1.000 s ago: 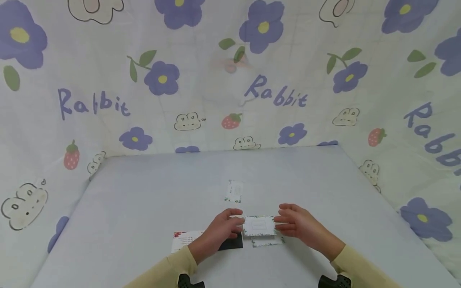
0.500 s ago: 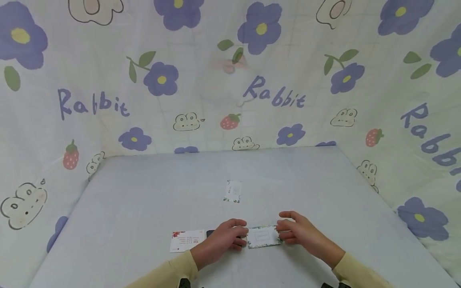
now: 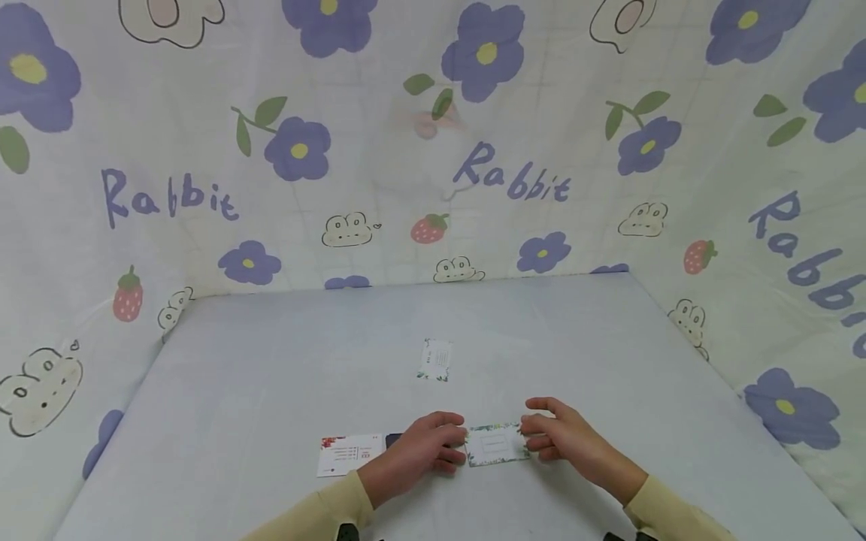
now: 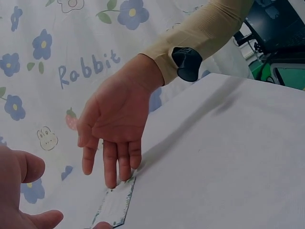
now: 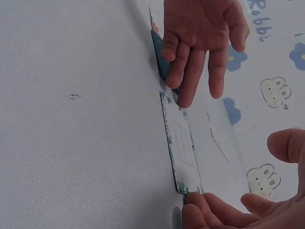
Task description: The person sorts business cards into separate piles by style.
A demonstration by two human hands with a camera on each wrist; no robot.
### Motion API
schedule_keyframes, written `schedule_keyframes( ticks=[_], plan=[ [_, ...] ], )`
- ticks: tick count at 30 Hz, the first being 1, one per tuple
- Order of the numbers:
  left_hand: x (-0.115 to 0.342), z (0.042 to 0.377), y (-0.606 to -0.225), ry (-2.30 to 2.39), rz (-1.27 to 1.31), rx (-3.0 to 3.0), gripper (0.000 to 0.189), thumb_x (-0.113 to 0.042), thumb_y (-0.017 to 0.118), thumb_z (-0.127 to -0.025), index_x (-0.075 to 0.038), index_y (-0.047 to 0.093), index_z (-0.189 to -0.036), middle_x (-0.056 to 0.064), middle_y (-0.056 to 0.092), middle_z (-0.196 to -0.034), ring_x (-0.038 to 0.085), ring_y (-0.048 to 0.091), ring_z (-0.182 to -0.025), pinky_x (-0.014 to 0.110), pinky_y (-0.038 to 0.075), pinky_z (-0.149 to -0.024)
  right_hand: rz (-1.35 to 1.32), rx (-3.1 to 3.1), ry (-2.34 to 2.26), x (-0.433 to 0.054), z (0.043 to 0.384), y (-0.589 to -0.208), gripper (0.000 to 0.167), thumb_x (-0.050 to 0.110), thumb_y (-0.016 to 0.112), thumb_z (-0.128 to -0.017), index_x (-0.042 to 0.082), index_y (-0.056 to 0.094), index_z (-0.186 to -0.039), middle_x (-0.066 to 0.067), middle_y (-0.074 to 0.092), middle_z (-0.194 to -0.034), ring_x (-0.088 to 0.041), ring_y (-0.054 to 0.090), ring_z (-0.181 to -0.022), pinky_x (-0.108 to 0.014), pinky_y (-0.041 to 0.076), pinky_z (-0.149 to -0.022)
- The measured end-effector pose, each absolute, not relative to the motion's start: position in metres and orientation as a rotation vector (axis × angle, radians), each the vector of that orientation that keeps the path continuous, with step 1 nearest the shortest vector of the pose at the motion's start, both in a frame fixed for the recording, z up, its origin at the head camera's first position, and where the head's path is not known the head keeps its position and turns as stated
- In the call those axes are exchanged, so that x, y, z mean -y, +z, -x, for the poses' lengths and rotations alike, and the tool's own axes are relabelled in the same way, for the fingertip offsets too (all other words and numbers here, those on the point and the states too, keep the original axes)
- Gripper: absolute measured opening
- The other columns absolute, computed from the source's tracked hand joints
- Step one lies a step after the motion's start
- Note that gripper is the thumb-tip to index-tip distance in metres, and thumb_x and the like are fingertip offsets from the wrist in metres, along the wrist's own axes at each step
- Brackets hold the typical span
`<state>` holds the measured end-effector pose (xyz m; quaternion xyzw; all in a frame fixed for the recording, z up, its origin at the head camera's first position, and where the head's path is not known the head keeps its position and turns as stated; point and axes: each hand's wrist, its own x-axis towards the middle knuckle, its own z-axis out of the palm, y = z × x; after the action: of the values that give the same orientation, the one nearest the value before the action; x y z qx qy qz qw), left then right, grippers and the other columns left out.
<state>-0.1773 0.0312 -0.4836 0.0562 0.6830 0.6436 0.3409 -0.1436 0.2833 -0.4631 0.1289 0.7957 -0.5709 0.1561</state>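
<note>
A white card with a leafy green border (image 3: pixel 497 445) lies on the table between my two hands. My left hand (image 3: pixel 421 456) has its fingertips at the card's left short edge, fingers relaxed. At the opposite short edge rest the fingertips of my right hand (image 3: pixel 578 445), its index finger raised away. The right wrist view shows the card's edge (image 5: pixel 182 152) thick and doubled, like stacked cards. Beneath my left hand a dark card (image 3: pixel 392 439) is mostly hidden. Left of that lies a white card with red flowers (image 3: pixel 348 455).
Farther back on the pale table (image 3: pixel 284 361) lies another leaf-bordered white card (image 3: pixel 435 360), turned upright. A curtain with flowers and rabbits (image 3: pixel 379 188) stands along the back and sides. Dark equipment (image 4: pixel 281 28) sits beyond the table in the left wrist view.
The leafy card, earlier held raised above a similar one, has come down toward me and now covers it. Both hands lowered with it; in the last half second they barely moved.
</note>
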Motion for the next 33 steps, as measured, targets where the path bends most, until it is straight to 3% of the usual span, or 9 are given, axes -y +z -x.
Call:
schedule_keyframes(
  ticks=[6, 16, 21, 28, 33],
  plan=[
    [-0.012, 0.190, -0.483, 1.676, -0.156, -1.906, 0.053, -0.029, 0.057, -0.100, -0.004, 0.048, -0.146, 0.016, 0.063, -0.134, 0.018, 0.069, -0.099, 0.032, 0.059, -0.086, -0.361, -2.303, -1.622, -0.283, 0.150, -0.459, 0.058, 0.025, 0.056, -0.101, -0.004, 0.039, -0.148, -0.018, 0.069, -0.119, -0.017, 0.069, -0.092, -0.031, 0.057, -0.078],
    [0.058, 0.227, -0.481, 1.803, -0.061, -2.164, 0.050, -0.031, 0.054, -0.104, -0.006, 0.047, -0.147, 0.021, 0.056, -0.146, 0.034, 0.066, -0.122, 0.046, 0.055, -0.102, -0.315, -2.339, -1.647, -0.286, 0.173, -0.453, 0.057, 0.029, 0.050, -0.105, -0.002, 0.035, -0.151, -0.029, 0.057, -0.140, -0.026, 0.069, -0.109, -0.033, 0.058, -0.086],
    [0.096, 0.241, -0.487, 1.846, 0.064, -2.162, 0.053, -0.033, 0.050, -0.106, -0.008, 0.041, -0.152, 0.019, 0.051, -0.151, 0.035, 0.061, -0.129, 0.046, 0.052, -0.108, -0.290, -2.323, -1.683, -0.284, 0.188, -0.456, 0.056, 0.030, 0.048, -0.107, -0.002, 0.035, -0.151, -0.029, 0.054, -0.144, -0.026, 0.067, -0.110, -0.029, 0.056, -0.087],
    [0.137, 0.253, -0.491, 1.904, 0.197, -2.104, 0.057, -0.033, 0.043, -0.109, -0.003, 0.032, -0.155, 0.025, 0.045, -0.154, 0.037, 0.055, -0.133, 0.037, 0.052, -0.105, -0.253, -2.299, -1.706, -0.282, 0.208, -0.460, 0.059, 0.034, 0.047, -0.107, -0.004, 0.035, -0.150, -0.031, 0.051, -0.145, -0.026, 0.067, -0.109, -0.028, 0.056, -0.085],
    [0.153, 0.263, -0.484, 1.922, 0.260, -2.097, 0.060, -0.036, 0.042, -0.109, -0.003, 0.028, -0.157, 0.026, 0.042, -0.157, 0.038, 0.052, -0.137, 0.038, 0.050, -0.108, -0.275, -2.288, -1.723, -0.281, 0.216, -0.460, 0.057, 0.033, 0.046, -0.108, -0.003, 0.035, -0.151, -0.031, 0.052, -0.145, -0.025, 0.067, -0.110, -0.027, 0.056, -0.085]
  ],
)
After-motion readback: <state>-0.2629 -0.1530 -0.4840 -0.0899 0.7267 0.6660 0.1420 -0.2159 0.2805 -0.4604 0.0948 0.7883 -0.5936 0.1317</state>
